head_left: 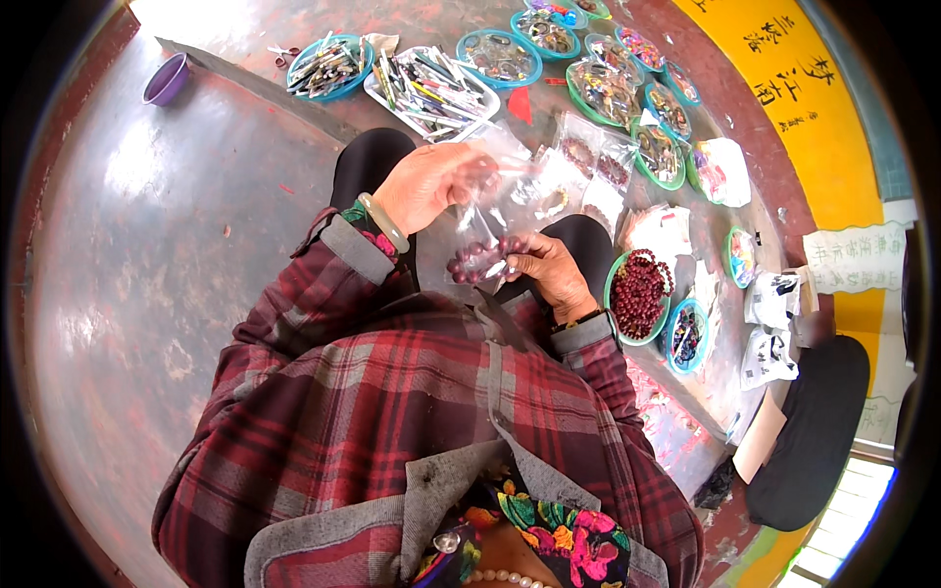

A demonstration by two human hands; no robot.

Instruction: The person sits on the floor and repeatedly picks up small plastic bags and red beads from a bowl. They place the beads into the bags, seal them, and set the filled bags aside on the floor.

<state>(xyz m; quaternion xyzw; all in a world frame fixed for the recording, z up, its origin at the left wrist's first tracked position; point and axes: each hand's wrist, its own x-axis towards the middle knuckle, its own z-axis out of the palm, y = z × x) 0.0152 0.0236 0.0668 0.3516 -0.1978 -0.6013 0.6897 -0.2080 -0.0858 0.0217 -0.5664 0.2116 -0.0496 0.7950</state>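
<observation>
1. Right hand point(554, 275): thumb and curled fingers pinch closely on the lower right part of a clear plastic bag point(502, 208), right beside the beads.
2. Left hand point(423, 188): farther from the body than the right hand, its slightly blurred fingers are drawn together on the bag's upper end.
3. The bag, thin, glossy and creased, hangs between the two hands; its long axis runs from the left fingers back toward the wearer's lap.
4. A bracelet point(478, 261) of smooth, round, dark red beads lies at the bag's near end, just left of the right fingertips. Its loop is flattened, long axis sideways, the right end tipped slightly away from the body. Whether every bead sits inside the plastic, I cannot tell.
5. Around the left wrist, a pale, polished bangle point(383, 223) rests beside the soft grey cuff.
6. Just beyond the grip, to its right, lie flat, shiny clear packets point(594, 157).
7. Right of the right hand, a round green basket point(642, 342) holds heaped glossy dark red beads point(639, 294).
8. Well beyond the left hand, a white rectangular tray point(475, 124) carries slender pens point(431, 90).
</observation>
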